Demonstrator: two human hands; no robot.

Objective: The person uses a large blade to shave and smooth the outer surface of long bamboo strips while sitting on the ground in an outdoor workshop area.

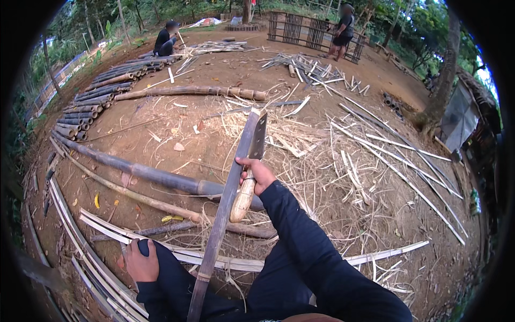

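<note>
My right hand (259, 175) is closed round a machete (244, 199) with a pale wooden handle and a dark blade pointing away from me. Its thumb also presses on a dark split length of bamboo (224, 209), which slants from my lap up past the blade. On my left knee lies my left hand (141, 262), fingers spread over the trouser cloth, with nothing visible in it. Pale split bamboo strips (230, 263) cross the ground just beyond my legs. A thick dark bamboo pole (161, 174) lies farther off, beside a thinner brown pole (145, 202).
Shavings (289, 137) cover the ground ahead and to the right. Stacked bamboo poles (86, 110) line the left; long split strips (402, 172) lie right. One person (165, 40) crouches at the far left; another (343, 32) stands near a bamboo fence panel (292, 29).
</note>
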